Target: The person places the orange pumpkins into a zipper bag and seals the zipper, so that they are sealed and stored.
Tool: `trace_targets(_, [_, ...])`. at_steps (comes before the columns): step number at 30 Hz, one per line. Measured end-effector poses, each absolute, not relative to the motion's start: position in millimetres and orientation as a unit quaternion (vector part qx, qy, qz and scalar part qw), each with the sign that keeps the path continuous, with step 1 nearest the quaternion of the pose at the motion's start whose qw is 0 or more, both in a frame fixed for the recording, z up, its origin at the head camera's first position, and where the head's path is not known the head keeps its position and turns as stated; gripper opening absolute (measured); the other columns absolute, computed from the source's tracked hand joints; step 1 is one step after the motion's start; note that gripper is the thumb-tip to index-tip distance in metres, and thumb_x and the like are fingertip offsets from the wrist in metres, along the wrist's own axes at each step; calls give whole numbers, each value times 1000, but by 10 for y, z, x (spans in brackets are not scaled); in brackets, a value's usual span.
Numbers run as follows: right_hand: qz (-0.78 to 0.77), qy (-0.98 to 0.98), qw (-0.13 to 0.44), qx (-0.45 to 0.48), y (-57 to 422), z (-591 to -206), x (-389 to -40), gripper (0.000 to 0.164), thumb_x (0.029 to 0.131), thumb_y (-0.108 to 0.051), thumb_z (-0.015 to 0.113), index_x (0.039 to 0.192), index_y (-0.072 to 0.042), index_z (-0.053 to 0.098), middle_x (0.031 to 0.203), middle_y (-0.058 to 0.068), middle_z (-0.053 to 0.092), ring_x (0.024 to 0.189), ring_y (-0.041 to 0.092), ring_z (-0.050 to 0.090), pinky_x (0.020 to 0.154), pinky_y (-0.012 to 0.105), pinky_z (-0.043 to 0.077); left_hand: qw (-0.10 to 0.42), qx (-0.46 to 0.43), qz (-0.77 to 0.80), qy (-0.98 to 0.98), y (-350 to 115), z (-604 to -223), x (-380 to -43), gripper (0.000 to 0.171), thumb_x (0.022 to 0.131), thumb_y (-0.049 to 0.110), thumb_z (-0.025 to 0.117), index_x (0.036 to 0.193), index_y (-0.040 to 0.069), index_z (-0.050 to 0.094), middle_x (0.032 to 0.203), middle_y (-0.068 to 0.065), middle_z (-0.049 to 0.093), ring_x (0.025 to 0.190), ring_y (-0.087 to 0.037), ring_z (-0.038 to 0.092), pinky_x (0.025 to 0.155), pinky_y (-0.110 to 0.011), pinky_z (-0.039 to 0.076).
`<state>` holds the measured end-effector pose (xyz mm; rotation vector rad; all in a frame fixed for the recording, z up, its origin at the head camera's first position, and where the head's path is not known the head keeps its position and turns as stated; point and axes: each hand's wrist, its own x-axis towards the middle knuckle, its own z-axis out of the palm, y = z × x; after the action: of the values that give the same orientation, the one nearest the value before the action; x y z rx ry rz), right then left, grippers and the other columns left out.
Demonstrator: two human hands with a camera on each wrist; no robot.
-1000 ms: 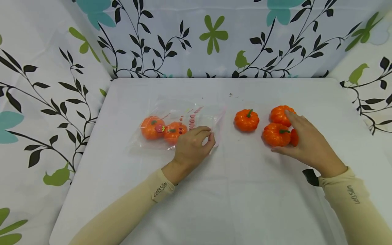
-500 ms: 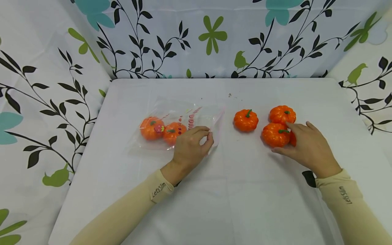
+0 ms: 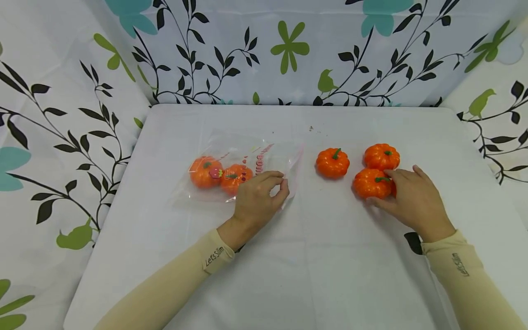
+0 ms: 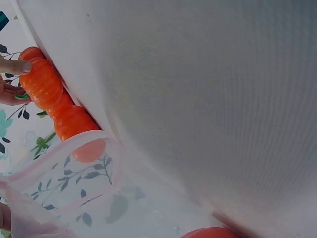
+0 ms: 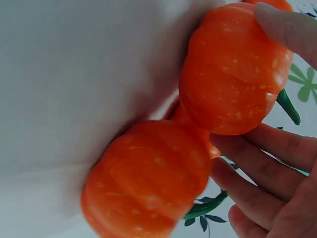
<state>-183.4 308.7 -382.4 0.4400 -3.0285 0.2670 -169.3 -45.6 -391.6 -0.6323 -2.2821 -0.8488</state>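
Observation:
My left hand [image 3: 260,197] pinches the edge of a clear plastic bag [image 3: 268,158] with pink print, lying on the table. Inside it sit two small orange pumpkins, a left one [image 3: 205,172] and a right one [image 3: 236,178], seen through the film. In the left wrist view the pinkish bag mouth [image 4: 115,163] stands partly apart. My right hand [image 3: 416,201] grips an orange pumpkin [image 3: 372,183] with a green stem; its thumb and fingers lie on opposite sides in the right wrist view. Another pumpkin [image 5: 148,178] lies under that hand, mostly hidden in the head view.
A pumpkin [image 3: 332,163] stands alone between the bag and the right hand. Another pumpkin [image 3: 381,156] is just behind the gripped one. The table [image 3: 264,284] has a white cover, and patterned curtains [image 3: 231,27] hang behind it and at both sides.
My right hand has shifted slightly left and its fingers have come down onto the front pumpkin. The back pumpkin shows more fully. The left hand and bag have stayed put.

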Motion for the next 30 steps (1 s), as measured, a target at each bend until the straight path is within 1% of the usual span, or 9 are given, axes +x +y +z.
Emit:
trace_targets(3, [121,-981,29,145,3025,-3773,-1797,80,72,-44,89,126,8,62,98,24,69,107,45,59,114,62,24,309,-239,-318,-864,-468,-3910,-1688,10,88,9,71,85,3,78,92,-6,75,79,-19,73,67,-30,60])
trace_targets(4, [138,-980,25,142,2991,-3750,-1781,79,72,-46,89,127,5,63,97,21,69,105,44,59,110,62,30,309,-238,-318,-864,-473,-3907,-1687,10,87,9,71,85,3,78,92,-5,75,79,-18,73,66,-30,60])
trace_targets(8, [208,-970,-16,128,2783,-3627,-1731,81,76,-55,83,135,-4,60,113,15,67,111,40,56,97,61,42,313,-238,-315,-864,-497,-3900,-1685,10,87,9,71,86,3,79,92,-5,75,80,-18,73,67,-30,60])
trace_targets(10, [240,-962,-32,127,2638,-3594,-1737,82,77,-59,80,138,-8,59,128,15,64,114,36,57,92,58,46,314,-238,-314,-864,-509,-3897,-1684,10,87,9,71,87,2,79,92,-5,76,81,-18,73,68,-30,60])
trace_targets(12, [267,-953,-40,133,2479,-3595,-1763,84,78,-60,79,140,-10,58,129,12,63,115,35,59,94,57,48,315,-238,-310,-865,-522,-3895,-1681,11,87,10,72,87,2,80,92,-5,76,81,-18,73,70,-30,60])
trace_targets(15, [293,-941,-38,164,2226,-3662,-1837,82,79,-57,80,142,-11,57,127,8,65,109,29,62,90,52,53,314,-238,-303,-868,-538,-3893,-1672,11,88,10,72,89,3,80,92,-5,76,83,-19,73,72,-30,60])
trace_targets(20, [308,-927,-29,213,1814,-3799,-1963,80,81,-50,82,144,-8,56,126,7,65,105,25,63,86,46,55,317,-250,-290,-868,-547,-3893,-1643,11,87,10,74,89,2,80,92,-6,76,83,-19,74,75,-30,60])
trace_targets(25, [302,-926,-16,227,1563,-3868,-2028,79,81,-49,82,143,-7,56,125,8,65,105,26,63,83,43,56,324,-262,-282,-864,-538,-3890,-1608,12,87,10,73,90,2,81,93,-7,76,82,-19,74,77,-28,60])
trace_targets(30, [311,-921,-5,236,1466,-3899,-2050,62,82,-44,82,132,-11,63,120,4,66,105,25,63,83,43,55,335,-266,-275,-861,-537,-3888,-1591,12,87,10,73,91,2,81,93,-6,76,81,-17,73,77,-26,59])
